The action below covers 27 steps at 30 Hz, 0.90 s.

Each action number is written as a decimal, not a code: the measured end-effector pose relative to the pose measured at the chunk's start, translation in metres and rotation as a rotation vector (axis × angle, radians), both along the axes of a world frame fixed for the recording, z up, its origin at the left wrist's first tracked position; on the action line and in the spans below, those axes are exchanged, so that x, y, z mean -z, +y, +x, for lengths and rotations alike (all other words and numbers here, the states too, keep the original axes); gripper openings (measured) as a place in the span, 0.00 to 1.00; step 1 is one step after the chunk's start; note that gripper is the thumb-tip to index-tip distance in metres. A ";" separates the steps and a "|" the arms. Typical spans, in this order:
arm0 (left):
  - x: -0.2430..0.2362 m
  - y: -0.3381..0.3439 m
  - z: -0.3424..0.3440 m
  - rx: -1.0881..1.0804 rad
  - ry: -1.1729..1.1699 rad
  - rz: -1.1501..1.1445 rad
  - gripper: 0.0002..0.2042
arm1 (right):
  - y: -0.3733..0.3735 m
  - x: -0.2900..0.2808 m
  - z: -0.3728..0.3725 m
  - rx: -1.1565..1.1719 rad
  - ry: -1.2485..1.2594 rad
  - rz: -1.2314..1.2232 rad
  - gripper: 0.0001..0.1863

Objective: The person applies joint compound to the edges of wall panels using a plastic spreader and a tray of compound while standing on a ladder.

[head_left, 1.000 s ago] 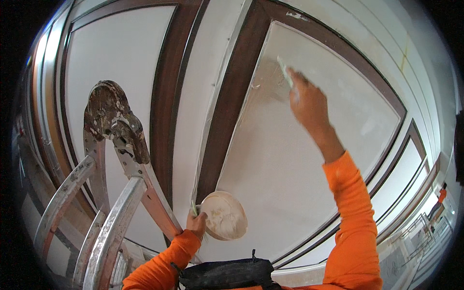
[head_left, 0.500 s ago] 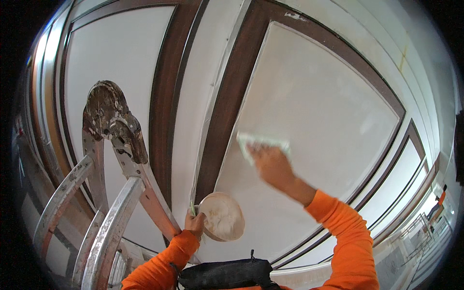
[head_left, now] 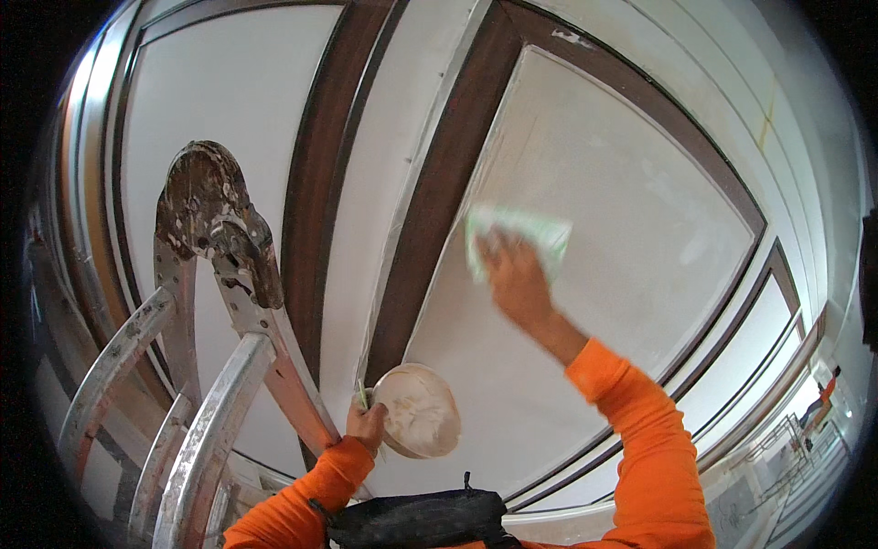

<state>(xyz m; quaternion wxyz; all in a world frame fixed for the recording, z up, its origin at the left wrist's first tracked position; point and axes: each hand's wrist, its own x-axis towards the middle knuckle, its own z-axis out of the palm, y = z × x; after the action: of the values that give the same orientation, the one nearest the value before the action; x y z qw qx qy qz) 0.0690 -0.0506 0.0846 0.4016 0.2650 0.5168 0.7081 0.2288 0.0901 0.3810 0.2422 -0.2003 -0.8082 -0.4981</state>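
Observation:
My right hand (head_left: 517,279) presses a pale green, flat putty spreader (head_left: 540,233) against the white panel (head_left: 622,210), near the panel's dark wooden frame (head_left: 439,183). Its fingers lie over the spreader, slightly blurred by motion. Lower down, my left hand (head_left: 366,423) grips the rim of a round bowl (head_left: 421,412) filled with cream-coloured putty. A thin pale green edge (head_left: 363,395) shows by that hand; what it belongs to is mostly hidden. The bowl tilts so its contents face me.
A paint-spattered folding metal ladder (head_left: 215,393) stands close at my left, its hinge (head_left: 215,206) beside the wall. A black pouch (head_left: 416,520) sits at my front. Far right, a person in orange (head_left: 828,393) is near metal scaffolding (head_left: 782,462).
My right hand has moved up the panel with the spreader, which now shows more of its face. The left hand and bowl stay nearly in place.

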 end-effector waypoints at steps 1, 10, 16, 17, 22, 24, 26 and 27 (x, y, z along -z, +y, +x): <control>-0.001 -0.003 0.000 0.001 0.015 -0.007 0.20 | -0.010 0.028 0.006 -0.031 -0.122 -0.098 0.25; -0.003 -0.005 -0.006 -0.014 0.009 -0.032 0.21 | -0.032 -0.182 -0.006 -0.203 0.209 0.160 0.19; -0.002 0.000 0.000 -0.028 0.015 -0.009 0.20 | -0.017 -0.211 -0.011 -0.143 0.272 0.077 0.21; -0.001 0.000 -0.001 -0.032 0.042 0.001 0.20 | -0.015 -0.208 -0.011 -0.149 0.246 0.087 0.21; -0.001 -0.005 -0.004 0.030 0.032 -0.020 0.20 | -0.015 -0.131 -0.010 -0.131 0.107 -0.018 0.21; -0.005 -0.007 -0.004 0.061 0.015 -0.012 0.19 | -0.021 -0.082 -0.005 -0.107 0.013 -0.087 0.23; -0.004 -0.009 -0.005 0.038 0.004 -0.004 0.19 | -0.024 -0.021 -0.005 -0.074 -0.029 -0.142 0.23; -0.001 -0.005 -0.003 0.018 0.007 -0.004 0.19 | -0.029 0.009 -0.001 -0.015 -0.084 -0.155 0.22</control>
<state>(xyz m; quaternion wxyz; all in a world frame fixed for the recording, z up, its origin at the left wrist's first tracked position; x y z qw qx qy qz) 0.0660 -0.0556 0.0852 0.4068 0.2711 0.5172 0.7025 0.2282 0.0610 0.3724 0.1954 -0.1912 -0.8551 -0.4404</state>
